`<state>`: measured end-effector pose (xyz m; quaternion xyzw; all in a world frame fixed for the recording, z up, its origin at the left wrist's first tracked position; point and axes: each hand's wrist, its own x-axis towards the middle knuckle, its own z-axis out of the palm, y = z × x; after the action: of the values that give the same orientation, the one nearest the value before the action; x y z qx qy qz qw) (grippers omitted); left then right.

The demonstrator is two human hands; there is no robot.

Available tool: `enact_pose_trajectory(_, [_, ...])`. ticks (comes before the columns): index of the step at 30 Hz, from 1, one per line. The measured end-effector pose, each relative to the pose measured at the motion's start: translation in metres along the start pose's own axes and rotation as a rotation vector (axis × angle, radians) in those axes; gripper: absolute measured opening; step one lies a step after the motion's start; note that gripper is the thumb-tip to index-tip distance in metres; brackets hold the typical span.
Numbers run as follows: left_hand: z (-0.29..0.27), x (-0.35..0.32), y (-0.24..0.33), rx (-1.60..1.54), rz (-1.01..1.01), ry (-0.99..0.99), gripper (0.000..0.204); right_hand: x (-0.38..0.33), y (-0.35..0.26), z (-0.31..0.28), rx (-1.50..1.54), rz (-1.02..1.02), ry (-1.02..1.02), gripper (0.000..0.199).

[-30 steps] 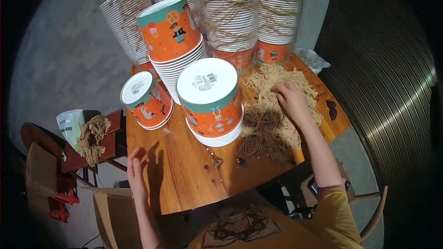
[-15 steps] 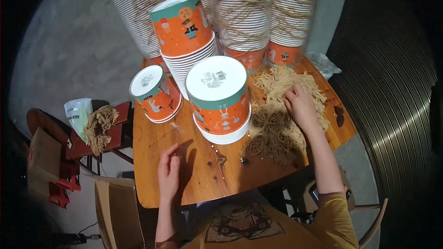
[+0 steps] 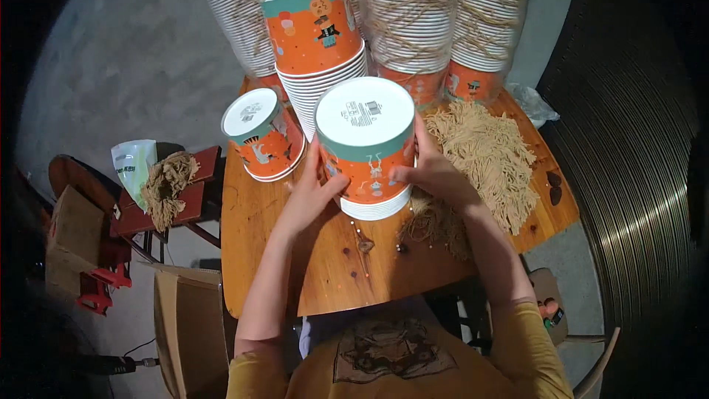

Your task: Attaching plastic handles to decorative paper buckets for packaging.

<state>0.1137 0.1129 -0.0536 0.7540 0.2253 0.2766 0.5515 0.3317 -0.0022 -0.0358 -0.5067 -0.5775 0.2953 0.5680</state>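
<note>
Upside down at the middle of the table stands a short stack of orange paper buckets (image 3: 367,149), with a green band and a white base on top. My left hand (image 3: 316,191) grips its left side and my right hand (image 3: 432,170) its right side, thumbs at the front. Whether the stack rests on the table or is slightly raised, I cannot tell. Close to my right forearm lies a heap of tan string loops (image 3: 491,159), partly covered by that arm. A taller inverted bucket stack (image 3: 314,37) rises behind, and a short one (image 3: 262,137) sits to the left.
Plastic-wrapped columns of nested buckets (image 3: 410,15) line the back of the wooden table (image 3: 258,251). Small dark pieces (image 3: 555,188) lie near its right edge. Left of it, a red stool (image 3: 193,196) holds more string (image 3: 168,185), near an open cardboard box (image 3: 188,325).
Both hands have come to the middle bucket stack and taken hold of it. My right hand left the string heap; my left hand rose from the table's front. The view has shifted slightly.
</note>
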Motion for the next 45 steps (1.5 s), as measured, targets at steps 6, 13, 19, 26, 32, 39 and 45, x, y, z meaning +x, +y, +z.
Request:
enact_pose_trajectory(6, [0.009, 0.009, 0.004, -0.153, 0.007, -0.058, 0.088, 0.002, -0.004, 0.006, 0.019, -0.050, 0.127, 0.130])
enact_pose_trajectory(13, [0.006, 0.000, -0.018, -0.081, 0.127, 0.008, 0.072, 0.008, -0.033, 0.014, 0.246, -0.082, 0.130, 0.123])
enact_pose_trajectory(19, [0.011, -0.003, -0.025, -0.112, 0.128, -0.042, 0.076, 0.020, -0.032, 0.002, 0.060, -0.178, 0.118, 0.117])
enact_pose_trajectory(26, [0.015, -0.005, -0.033, -0.092, 0.134, -0.002, 0.081, 0.023, -0.037, 0.005, 0.144, -0.196, 0.145, 0.105])
enact_pose_trajectory(32, [0.013, 0.001, -0.044, -0.041, 0.197, -0.035, 0.078, 0.032, -0.064, -0.002, 0.187, -0.388, 0.274, 0.095])
enact_pose_trajectory(39, [0.033, -0.057, 0.042, -0.291, 0.393, 0.470, 0.063, 0.015, -0.096, 0.037, 0.321, -0.566, 0.363, 0.089])
enact_pose_trajectory(45, [0.017, -0.160, 0.087, -0.196, 0.571, 0.947, 0.046, -0.030, -0.078, 0.150, 0.295, -0.564, 0.361, 0.083])
